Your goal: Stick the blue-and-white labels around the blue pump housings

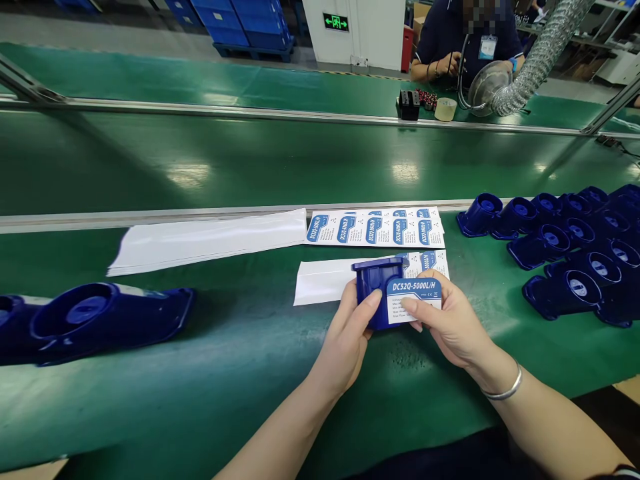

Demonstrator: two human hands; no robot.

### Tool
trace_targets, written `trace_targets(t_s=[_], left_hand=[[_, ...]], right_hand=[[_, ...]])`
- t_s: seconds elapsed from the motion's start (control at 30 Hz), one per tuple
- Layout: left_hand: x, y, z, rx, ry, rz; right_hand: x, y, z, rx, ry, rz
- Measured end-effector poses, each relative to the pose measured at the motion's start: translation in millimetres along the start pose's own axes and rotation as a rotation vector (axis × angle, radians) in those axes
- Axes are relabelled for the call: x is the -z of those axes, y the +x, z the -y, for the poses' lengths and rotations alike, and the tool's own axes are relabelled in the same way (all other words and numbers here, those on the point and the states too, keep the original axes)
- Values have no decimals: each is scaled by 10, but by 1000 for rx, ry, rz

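Note:
My left hand (353, 327) is closed around a dark blue plastic housing (375, 277), its thumb pressed on the front. A white and blue label (415, 300) reading "DC52Q-5000L/H" lies against the housing's face and sticks out past its right side. Thumb and fingers of my right hand (447, 320) pinch that label near its right part. Behind the housing lies a partly used label sheet (325, 281), some of it covered by the housing and my hands. Farther back is a second sheet with several printed labels (375, 228).
Several blue housings (550, 243) stand grouped at the right of the green table (225, 400). Two more housings (115, 320) lie at the left. White backing strips (215, 240) lie along a metal rail. Across the line sits a co-worker (470, 40) beside a flexible duct (540, 60).

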State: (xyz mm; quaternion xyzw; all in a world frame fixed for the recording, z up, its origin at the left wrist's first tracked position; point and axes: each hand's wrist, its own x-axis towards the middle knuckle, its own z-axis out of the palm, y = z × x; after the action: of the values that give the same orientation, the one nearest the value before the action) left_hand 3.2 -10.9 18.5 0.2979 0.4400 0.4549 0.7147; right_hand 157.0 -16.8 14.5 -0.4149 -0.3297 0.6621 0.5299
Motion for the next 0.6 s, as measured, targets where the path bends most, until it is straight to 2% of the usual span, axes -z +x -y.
trace_targets(t_s=[0.37,0.6], left_hand=[[-10,-15,-14,2,13,6],[72,43,39,-41,61,53]], right_hand=[[6,1,-2,4,15,9],[11,5,-19,7,21,3]])
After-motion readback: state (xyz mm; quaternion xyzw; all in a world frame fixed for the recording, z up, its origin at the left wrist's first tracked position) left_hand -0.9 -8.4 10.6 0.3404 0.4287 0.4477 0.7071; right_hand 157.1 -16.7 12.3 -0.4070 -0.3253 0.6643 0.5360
